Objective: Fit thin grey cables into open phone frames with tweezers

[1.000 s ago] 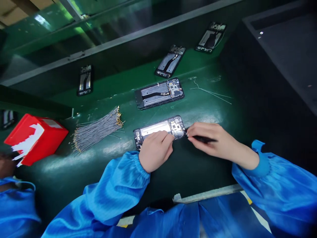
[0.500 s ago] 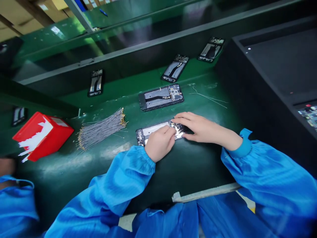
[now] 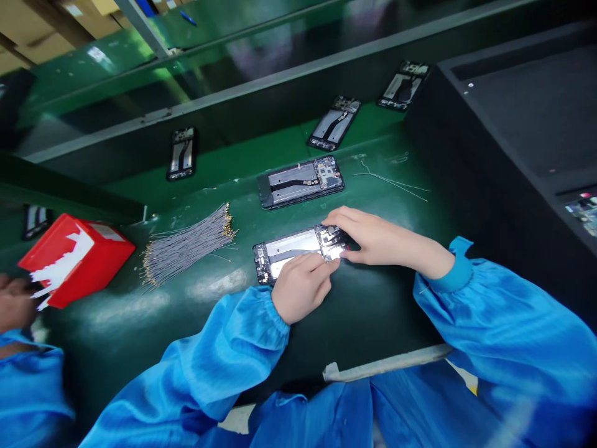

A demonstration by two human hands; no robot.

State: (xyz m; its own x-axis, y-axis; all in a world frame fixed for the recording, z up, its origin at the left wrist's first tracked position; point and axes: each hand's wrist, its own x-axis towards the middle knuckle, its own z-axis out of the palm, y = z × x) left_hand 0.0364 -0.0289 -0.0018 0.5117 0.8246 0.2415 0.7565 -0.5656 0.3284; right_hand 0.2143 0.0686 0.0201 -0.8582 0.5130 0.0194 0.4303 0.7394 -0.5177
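Observation:
An opened phone [image 3: 298, 244] lies flat on the green work surface in front of me, its circuit board at the right end. My right hand [image 3: 364, 235] grips that end, forefinger on the far edge and thumb on the near one. My left hand [image 3: 305, 283] is closed at the phone's near edge, its fingertips pressed together by the lower right corner; whatever they pinch is too small to make out. Just beyond lies another opened phone [image 3: 301, 182]. A bundle of thin grey cables [image 3: 189, 246] with gold-coloured ends sits to the left.
At left stands a red box [image 3: 96, 261] with white scraps, a co-worker's hand [image 3: 16, 305] beside it. More opened phones [image 3: 334, 123] lie along the back. Loose wires [image 3: 392, 182] are right of the middle, and a large black case [image 3: 489, 143] fills the right.
My left hand has moved off the circuit board toward the near edge, uncovering more of the phone. My right hand keeps its hold. The co-worker's hand has come further into view beside the red box.

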